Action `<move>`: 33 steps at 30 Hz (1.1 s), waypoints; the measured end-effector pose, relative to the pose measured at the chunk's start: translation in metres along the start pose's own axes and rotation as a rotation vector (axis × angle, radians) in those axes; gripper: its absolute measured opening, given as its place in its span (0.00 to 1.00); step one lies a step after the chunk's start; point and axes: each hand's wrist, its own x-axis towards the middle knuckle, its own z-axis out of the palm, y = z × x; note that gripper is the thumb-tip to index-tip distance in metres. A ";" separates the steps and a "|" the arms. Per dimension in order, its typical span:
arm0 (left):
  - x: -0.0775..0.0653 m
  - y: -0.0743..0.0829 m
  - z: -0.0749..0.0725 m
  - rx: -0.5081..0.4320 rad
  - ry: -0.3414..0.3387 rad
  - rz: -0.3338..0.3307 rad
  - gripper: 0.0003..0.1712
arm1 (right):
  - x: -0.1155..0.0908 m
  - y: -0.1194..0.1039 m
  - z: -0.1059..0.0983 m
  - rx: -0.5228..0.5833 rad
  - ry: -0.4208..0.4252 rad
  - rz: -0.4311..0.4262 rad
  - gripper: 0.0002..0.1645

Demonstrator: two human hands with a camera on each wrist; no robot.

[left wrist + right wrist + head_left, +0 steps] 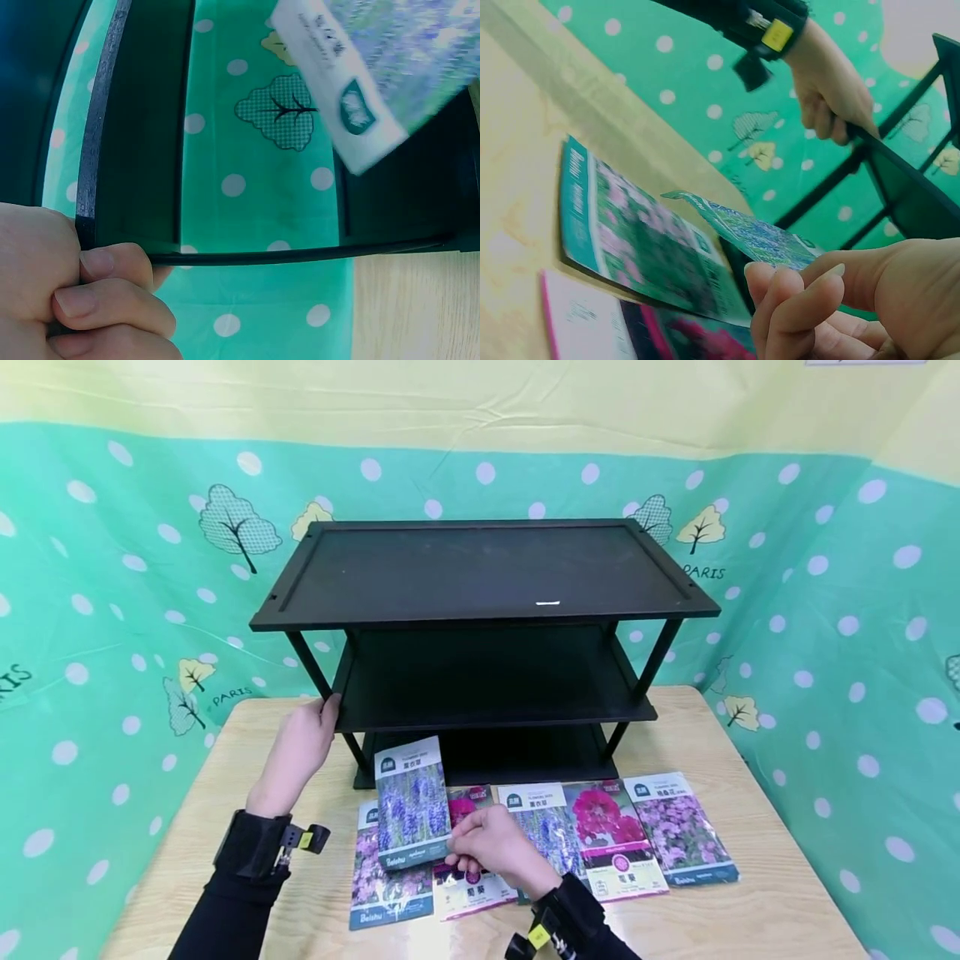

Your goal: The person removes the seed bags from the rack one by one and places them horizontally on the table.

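My left hand (302,745) grips the left front corner of the middle tier of a black three-tier shelf rack (487,681); in the left wrist view its fingers (112,300) curl round the frame. Between thumb and fingers my right hand (498,843) pinches the lower right corner of a lavender flower seed packet (411,802). That packet is raised and tilted in front of the bottom tier, and it overlaps a pink-flower seed packet (386,906) on the table. Beneath the right hand lies a magenta-flower seed packet (474,897), partly covered.
Farther right on the wooden table (780,877) lie another lavender packet (551,827), a second magenta-flower packet (611,831) and a purple-flower packet (682,831). A small white strip (547,602) is on the top tier. Behind hangs a green dotted curtain (112,610).
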 end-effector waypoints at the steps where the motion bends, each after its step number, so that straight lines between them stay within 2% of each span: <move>1: 0.000 0.000 0.001 0.002 0.003 0.004 0.34 | -0.002 0.002 0.003 0.002 -0.006 0.006 0.01; 6: 0.001 0.000 0.000 0.010 0.020 0.030 0.33 | -0.002 0.010 0.016 0.012 -0.038 0.015 0.02; 10: -0.001 -0.001 0.000 0.007 -0.002 0.011 0.33 | 0.000 0.019 0.029 0.019 -0.043 0.031 0.03; 16: -0.001 0.001 -0.001 0.009 -0.004 0.001 0.34 | 0.005 0.020 0.062 0.020 -0.096 0.036 0.04; 18: 0.001 0.003 -0.001 0.012 0.003 0.010 0.33 | 0.008 0.019 0.072 0.049 -0.109 0.034 0.04; 23: 0.001 0.003 0.000 0.031 0.004 0.011 0.33 | 0.013 0.022 0.096 0.164 -0.121 0.087 0.05; 25: 0.001 0.002 0.001 0.039 -0.001 0.016 0.32 | 0.014 0.025 0.104 0.177 -0.127 0.104 0.05; 30: -0.001 0.002 0.002 0.039 0.003 0.030 0.31 | 0.017 0.028 0.116 0.174 -0.147 0.124 0.06; 33: -0.001 0.002 0.002 0.030 0.007 0.016 0.32 | 0.018 0.028 0.120 0.181 -0.149 0.128 0.06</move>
